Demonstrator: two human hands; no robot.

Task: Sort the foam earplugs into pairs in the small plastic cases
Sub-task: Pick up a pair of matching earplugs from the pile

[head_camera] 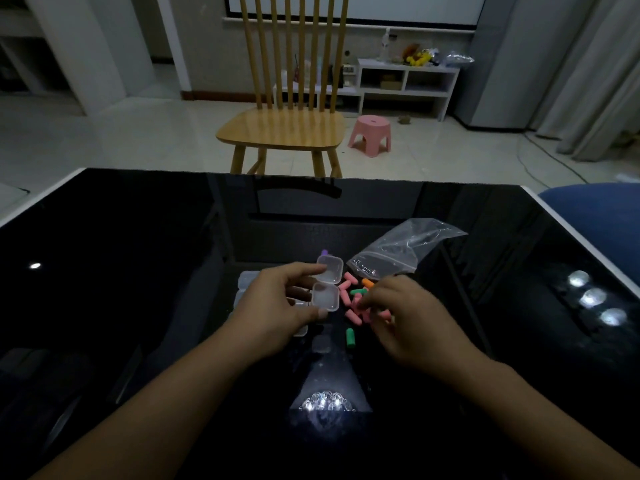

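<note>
My left hand (277, 308) holds a small clear plastic case (326, 287) open, its lid hinged up and away from me, thumb on the near edge and forefinger on the lid. To its right lies a heap of foam earplugs (350, 303), mostly pink, with a green one (357, 291) and an orange one (367, 282) among them. Another green earplug (350, 338) lies apart, nearer me. My right hand (401, 318) is over the heap, fingertips curled onto a pink earplug. Several more clear cases (247, 279) sit behind my left hand, partly hidden. A purple earplug (324, 252) shows behind the lid.
A crumpled clear zip bag (403, 249) lies just beyond the heap on the glossy black table (138, 254). Ceiling lights glare on the glass at right and near me. A wooden chair (287, 129) stands past the far edge, a blue seat (599, 216) at the right.
</note>
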